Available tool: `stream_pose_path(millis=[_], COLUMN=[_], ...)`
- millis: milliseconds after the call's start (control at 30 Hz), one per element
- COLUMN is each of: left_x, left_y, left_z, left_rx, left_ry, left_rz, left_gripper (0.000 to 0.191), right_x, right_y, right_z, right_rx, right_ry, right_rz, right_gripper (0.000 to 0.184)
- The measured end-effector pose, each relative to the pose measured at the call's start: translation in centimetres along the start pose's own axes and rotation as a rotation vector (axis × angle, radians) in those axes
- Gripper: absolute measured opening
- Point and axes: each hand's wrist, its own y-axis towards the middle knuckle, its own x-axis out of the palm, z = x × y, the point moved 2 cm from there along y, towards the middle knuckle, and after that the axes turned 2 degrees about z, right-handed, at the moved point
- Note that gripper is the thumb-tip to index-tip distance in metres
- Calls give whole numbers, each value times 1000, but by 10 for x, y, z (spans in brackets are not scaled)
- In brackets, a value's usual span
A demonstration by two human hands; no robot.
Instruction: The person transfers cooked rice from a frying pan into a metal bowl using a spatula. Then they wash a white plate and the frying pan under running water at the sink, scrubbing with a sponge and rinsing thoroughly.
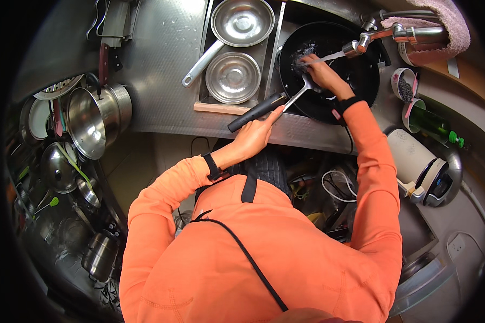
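My left hand (pixel 254 138) grips the handle of a metal cooking utensil (pixel 296 97), a turner or ladle whose head rests inside a black wok (pixel 363 89). The wok sits in the sink, and its thick black handle (pixel 254 113) points toward me, beside my left hand. My right hand (pixel 325 76) is inside the wok with its fingers curled on a grey, wiry scourer (pixel 302 60), partly blurred. Water (pixel 329 57) runs from the metal faucet (pixel 357 46) onto that hand. White suds or residue dot the wok's dark inside.
Left of the wok are a stainless pan (pixel 242 22) and a stainless bowl (pixel 233 77). Steel pots (pixel 87 121) stand far left, near a red-handled knife (pixel 104 64). At right are a small bowl (pixel 404 84), green bottle (pixel 430 121), electric kettle (pixel 416 161) and pink towel (pixel 454 32).
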Motion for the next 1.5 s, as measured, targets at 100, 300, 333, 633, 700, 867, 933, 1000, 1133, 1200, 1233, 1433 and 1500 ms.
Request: stream_pose_path(millis=[100,300,333,633,700,867,933,1000,1133,1200,1233,1433,1500], left_x=[1,8,8,6,7,7,7,7,7,7,7,7,7], left_y=[-2,-3,-2,-1,0,0,0,0,1,2,2,3,3], left_z=[0,1,1,4,4,5,5,6,7,6,6,4,4], left_rx=[-27,-32,-22,-28,-48,-71,-62,-65,-62,-76,-86,-116,-95], left_ry=[-6,-46,-32,-96,-62,-79,-54,-69,-83,-91,-94,-70,-53], left_rz=[-29,22,39,26,18,-9,-1,0,12,-5,-13,-57,-39], left_gripper=[77,77,77,73,74,75,73,72,70,69,69,70,71], right_x=[4,-31,-27,-30,-29,-17,-20,-25,-25,-17,-13,-5,-8], right_y=[5,-76,-80,-78,-85,-76,-71,-70,-73,-74,-73,-62,-55], right_z=[1,0,-5,6,2,-5,1,13,35,40,41,41,40], right_rx=[45,283,199,313,271,227,259,358,580,627,631,792,839], right_ry=[2,-25,10,-141,-37,-92,-228,-228,121,313,331,312,241], right_rz=[34,109,91,44,70,94,113,69,5,50,59,21,-58], right_gripper=[38,37,36,35,34,32,32,30,18,24,23,23,21])
